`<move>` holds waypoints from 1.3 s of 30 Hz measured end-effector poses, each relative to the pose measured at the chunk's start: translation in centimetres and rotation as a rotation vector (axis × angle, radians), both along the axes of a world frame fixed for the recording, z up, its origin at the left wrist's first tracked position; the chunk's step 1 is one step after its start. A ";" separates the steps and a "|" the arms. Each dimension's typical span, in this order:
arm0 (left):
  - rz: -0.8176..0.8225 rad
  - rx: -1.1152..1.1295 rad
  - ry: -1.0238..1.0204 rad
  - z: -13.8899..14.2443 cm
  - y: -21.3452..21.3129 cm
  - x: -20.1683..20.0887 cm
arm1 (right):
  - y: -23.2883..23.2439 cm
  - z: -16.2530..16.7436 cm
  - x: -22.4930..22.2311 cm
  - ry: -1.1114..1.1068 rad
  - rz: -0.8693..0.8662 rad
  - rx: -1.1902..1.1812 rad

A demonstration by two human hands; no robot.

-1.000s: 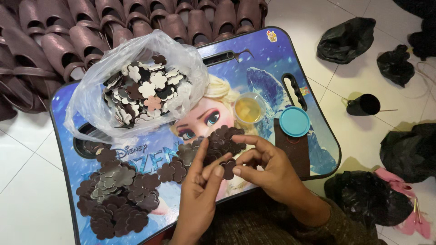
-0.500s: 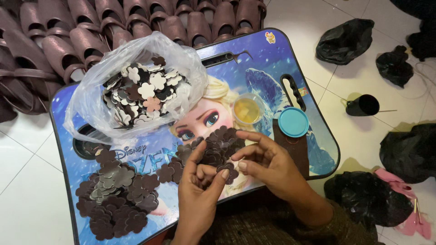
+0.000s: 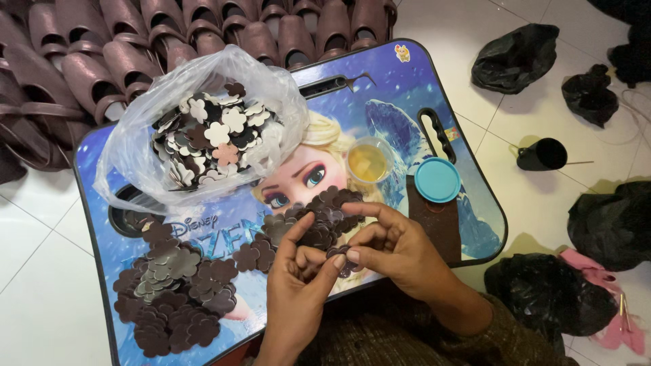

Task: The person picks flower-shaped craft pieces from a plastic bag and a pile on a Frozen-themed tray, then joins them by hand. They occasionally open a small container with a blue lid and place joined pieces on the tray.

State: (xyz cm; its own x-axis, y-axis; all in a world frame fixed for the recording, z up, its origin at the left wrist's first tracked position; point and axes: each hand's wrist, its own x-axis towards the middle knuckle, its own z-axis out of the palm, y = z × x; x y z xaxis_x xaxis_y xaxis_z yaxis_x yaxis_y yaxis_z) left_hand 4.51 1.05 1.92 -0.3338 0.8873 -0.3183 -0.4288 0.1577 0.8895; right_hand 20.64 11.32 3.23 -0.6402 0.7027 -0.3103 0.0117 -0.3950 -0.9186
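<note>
Far left: plastic bag [image 3: 135,146] of flower cutouts; near left, brown flower pile [image 3: 169,298] on table [image 3: 95,176]. Centre: left hand [image 3: 298,288] & right hand [image 3: 400,254] both pinched shut on one brown flower piece [image 3: 337,252], just above table's near edge. Looks like sorting/separating pieces; next prob. needs thumbs to peel it apart. Right: glue cup [image 3: 368,161], teal lid [image 3: 437,179].

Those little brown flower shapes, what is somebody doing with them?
A person sits at a small blue lap table. Both hands meet over it: the left hand and the right hand pinch one brown flower cutout between their fingertips. More brown flowers lie in a pile on the left. A clear plastic bag holds others, brown and white. A small cup of yellowish liquid stands beside a teal lid.
</note>
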 end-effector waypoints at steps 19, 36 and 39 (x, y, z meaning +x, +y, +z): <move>-0.020 -0.040 0.121 -0.4 0.1 0.9 | -0.6 -0.2 -0.3 -0.031 -0.005 0.063; -0.005 -0.030 -0.004 -1.3 0.2 0.5 | 0.1 -0.4 0.9 0.051 -0.013 0.028; -0.016 -0.036 0.013 -1.2 0.4 0.7 | -0.2 -0.4 0.6 0.044 -0.006 0.020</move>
State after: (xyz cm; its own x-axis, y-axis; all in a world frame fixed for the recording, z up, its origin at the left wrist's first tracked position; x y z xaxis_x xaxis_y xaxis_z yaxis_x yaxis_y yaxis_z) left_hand 5.17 1.41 0.68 -0.3239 0.8807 -0.3455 -0.4144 0.1962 0.8887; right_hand 21.22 11.10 2.81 -0.6491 0.7120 -0.2678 -0.0313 -0.3768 -0.9258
